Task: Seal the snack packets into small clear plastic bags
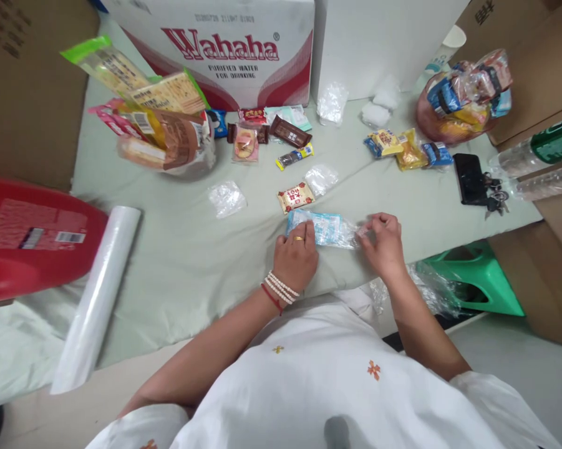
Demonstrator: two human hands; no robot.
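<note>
The clear plastic bag of pale-blue packets lies flat between the fingers, left hand gripping one end under curled fingers, right hand pinching the loose mouth, which likely wants steady tension, on the pale-green cloth-covered table, a red-and-white Wahaha cardboard box well beyond the fingertips.

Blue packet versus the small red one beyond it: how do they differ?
The blue packet is longer, the red packet shorter. The blue packet sits in clear plastic, touched by the left hand and right hand; the red packet lies bare, untouched. Both rest on the green cloth.
</note>
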